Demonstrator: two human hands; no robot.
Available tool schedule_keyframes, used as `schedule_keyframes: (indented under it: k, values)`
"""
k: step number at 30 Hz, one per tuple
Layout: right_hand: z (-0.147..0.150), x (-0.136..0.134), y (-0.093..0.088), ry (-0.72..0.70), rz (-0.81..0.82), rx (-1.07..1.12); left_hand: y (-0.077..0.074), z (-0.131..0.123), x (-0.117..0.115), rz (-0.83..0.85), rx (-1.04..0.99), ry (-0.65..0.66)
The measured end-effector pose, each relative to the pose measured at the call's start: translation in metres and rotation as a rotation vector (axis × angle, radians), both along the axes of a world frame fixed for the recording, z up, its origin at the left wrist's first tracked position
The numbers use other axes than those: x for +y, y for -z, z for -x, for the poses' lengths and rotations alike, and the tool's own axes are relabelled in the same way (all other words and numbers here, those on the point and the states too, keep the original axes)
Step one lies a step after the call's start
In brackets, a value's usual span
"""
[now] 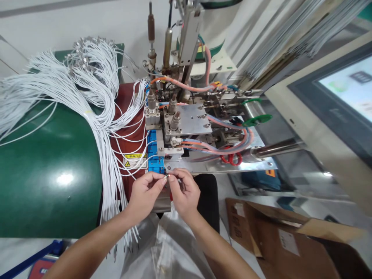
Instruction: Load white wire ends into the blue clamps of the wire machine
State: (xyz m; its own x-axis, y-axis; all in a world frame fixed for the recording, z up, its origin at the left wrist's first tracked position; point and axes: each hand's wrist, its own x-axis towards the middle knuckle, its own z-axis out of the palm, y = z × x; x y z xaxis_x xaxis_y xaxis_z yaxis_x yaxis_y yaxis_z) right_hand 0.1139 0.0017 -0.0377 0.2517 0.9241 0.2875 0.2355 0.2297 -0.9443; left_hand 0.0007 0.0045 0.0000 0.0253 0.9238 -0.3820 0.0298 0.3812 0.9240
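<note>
My left hand [148, 192] and my right hand [183, 190] meet at the front edge of the machine, fingertips pinched together. Between them is a small, thin wire end [166, 176], mostly hidden by the fingers. Just beyond the hands lies a row of blue holders [156, 153] with white wires running into it from the left. A large bundle of white wires [100, 155] drapes over the table to the left of my left hand.
The metal machine [190, 120] with hoses stands ahead, a solder-like wire spool [255, 112] on its right. A green table [49, 182] is at left, a screen [348, 85] at upper right, an open cardboard box [279, 240] at lower right.
</note>
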Motion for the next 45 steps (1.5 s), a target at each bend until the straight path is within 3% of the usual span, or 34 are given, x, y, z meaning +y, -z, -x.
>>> schedule_keyframes:
  k: [3,9,14,19,23,30,32,35,37,42,45]
  values:
    - [-0.002,0.000,-0.001,-0.049,0.018,0.067,0.001,0.000,0.000,-0.007,0.014,0.005]
    - [0.005,-0.005,-0.002,-0.018,0.083,0.144,0.008,0.003,-0.003,-0.063,0.097,-0.022]
    - [-0.001,0.000,-0.007,-0.037,-0.105,-0.069,0.010,0.003,-0.005,-0.099,0.125,-0.023]
    - [-0.013,0.004,-0.008,-0.100,-0.174,-0.187,0.010,0.003,-0.007,-0.147,0.167,0.027]
    - [-0.024,0.008,-0.015,-0.252,-0.175,-0.264,0.003,0.010,-0.006,-0.249,0.318,0.158]
    - [-0.038,0.018,-0.033,-0.714,-0.073,-0.445,-0.019,0.027,0.005,-0.299,0.539,0.598]
    - [-0.031,0.015,-0.031,-0.637,0.009,-0.338,-0.016,0.027,0.006,-0.224,0.485,0.546]
    - [-0.016,0.008,-0.022,-0.337,0.133,-0.093,-0.007,0.022,0.004,-0.085,0.297,0.302]
    - [-0.008,0.003,-0.017,-0.244,0.147,-0.012,-0.002,0.018,0.002,-0.034,0.203,0.197]
    - [-0.007,0.000,-0.012,-0.305,0.164,-0.008,0.000,0.017,0.000,0.014,0.148,0.125]
    - [-0.010,0.001,-0.011,-0.258,0.220,0.037,0.001,0.018,0.000,0.041,0.146,0.124]
